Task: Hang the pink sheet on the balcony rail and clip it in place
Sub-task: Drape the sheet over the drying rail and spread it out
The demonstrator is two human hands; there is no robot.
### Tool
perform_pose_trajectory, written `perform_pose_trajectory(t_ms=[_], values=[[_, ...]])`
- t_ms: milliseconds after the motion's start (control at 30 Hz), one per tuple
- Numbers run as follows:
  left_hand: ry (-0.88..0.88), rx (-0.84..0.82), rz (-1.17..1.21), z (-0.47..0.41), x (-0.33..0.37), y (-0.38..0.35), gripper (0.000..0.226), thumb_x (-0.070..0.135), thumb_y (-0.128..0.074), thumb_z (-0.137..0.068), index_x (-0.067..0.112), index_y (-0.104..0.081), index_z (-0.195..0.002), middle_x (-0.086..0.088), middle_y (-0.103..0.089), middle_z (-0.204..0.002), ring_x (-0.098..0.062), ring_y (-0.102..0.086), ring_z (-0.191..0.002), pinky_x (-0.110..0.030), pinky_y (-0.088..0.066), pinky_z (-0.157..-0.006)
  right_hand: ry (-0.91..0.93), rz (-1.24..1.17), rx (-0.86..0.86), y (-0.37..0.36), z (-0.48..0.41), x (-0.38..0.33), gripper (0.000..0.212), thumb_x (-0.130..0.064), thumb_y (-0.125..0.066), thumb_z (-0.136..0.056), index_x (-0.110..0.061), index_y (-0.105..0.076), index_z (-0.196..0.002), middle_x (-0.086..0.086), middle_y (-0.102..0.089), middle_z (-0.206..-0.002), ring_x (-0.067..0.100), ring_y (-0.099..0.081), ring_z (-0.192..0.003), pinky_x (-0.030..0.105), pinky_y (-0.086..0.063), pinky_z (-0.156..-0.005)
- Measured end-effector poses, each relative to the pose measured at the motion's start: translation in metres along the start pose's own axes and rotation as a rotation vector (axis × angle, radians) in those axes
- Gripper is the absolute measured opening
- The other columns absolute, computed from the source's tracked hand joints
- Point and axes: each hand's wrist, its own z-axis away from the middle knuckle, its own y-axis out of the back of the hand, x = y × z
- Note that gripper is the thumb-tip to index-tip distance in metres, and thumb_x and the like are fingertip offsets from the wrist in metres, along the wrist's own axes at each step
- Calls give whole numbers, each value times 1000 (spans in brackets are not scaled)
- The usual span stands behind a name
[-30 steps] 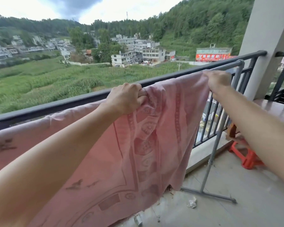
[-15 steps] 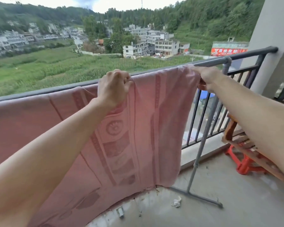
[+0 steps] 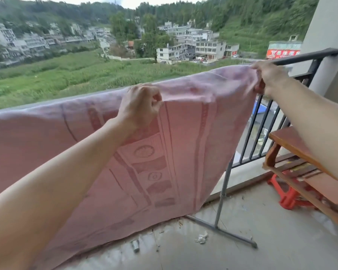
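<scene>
The pink sheet (image 3: 183, 152), woven with darker bands and round motifs, hangs draped over the top bar and covers most of it from the far left to near the right end. My left hand (image 3: 140, 106) pinches a fold of the sheet at its top edge, around the middle. At the sheet's right top corner my right hand (image 3: 267, 76) grips the cloth and holds it up at bar height. The black balcony rail (image 3: 308, 55) shows bare only to the right of that hand. No clip is visible.
A grey metal drying-rack leg and foot (image 3: 222, 207) stand on the tiled floor below the sheet's right edge. A wooden bench (image 3: 293, 145) and a red plastic stool (image 3: 289, 195) sit at right, beside a grey pillar (image 3: 328, 36). Small litter (image 3: 201, 238) lies on the floor.
Both hands have slid to the right along the top edge and spread the sheet further over the bar. The cloth now hangs flatter, and the view has turned slightly.
</scene>
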Motion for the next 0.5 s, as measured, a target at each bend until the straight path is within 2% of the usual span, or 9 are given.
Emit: perform_pose_trajectory(t_ms=[67,133,200,300,367,433,500], values=[[28,-12,-5,-2,-4,-2,12,23,-67,-86,12,-70,-83,-1,-68,-92,-19,-60,-83,-29,-43,-74,-41,64,-99,-11,16,-1,30,-49,-71,-68,-24,-61,-81,-10,-49,-58,8,-40,-40,16,-32,-34],[63,15,-5,-12,-6,-4,14,24,-64,-87,11,-70,-86,-2,-66,-93,-20,-59,-84,-34,-46,-77,-37,18,-80,-19,13,2,22,-44,-63,-86,-22,-62,-80,-10,-53,-61,7,-42,-42,15,-28,-33],[74,26,-13,-25,-4,-8,16,24,-62,-89,11,-70,-92,-4,-66,-96,-22,-59,-86,-37,-47,-79,-38,-11,-49,-21,2,6,18,-34,-64,-90,-21,-61,-77,-8,-57,-66,8,-46,-45,14,-25,-32],[59,-18,-34,-45,1,-20,23,29,-61,-91,11,-68,-103,-7,-65,-105,-26,-60,-92,-36,-43,-79,-36,1,-23,-21,-8,0,10,-22,-72,-79,-20,-63,-76,-4,-56,-66,8,-45,-43,14,-23,-30],[71,-49,-49,-58,2,-32,30,33,-61,-92,10,-65,-111,-10,-62,-111,-28,-60,-96,-38,-42,-79,-18,-40,-17,-20,-9,-16,12,-18,-72,-79,-19,-62,-74,-4,-53,-63,7,-42,-38,15,-23,-31],[97,-67,-59,-70,0,-46,33,36,-61,-92,11,-65,-112,-10,-62,-112,-27,-59,-93,-37,-41,-74,-40,-61,-114,-16,-6,-32,17,-22,-64,-89,-20,-57,-74,-6,-47,-60,4,-35,-35,17,-20,-29],[108,-59,-64,-77,-3,-56,31,41,-63,-90,16,-69,-105,-6,-68,-102,-22,-58,-83,-34,-40,-68,-103,87,-267,-9,-2,-33,23,-32,-54,-98,-21,-59,-78,-9,-41,-52,3,-27,-32,16,-14,-28]])
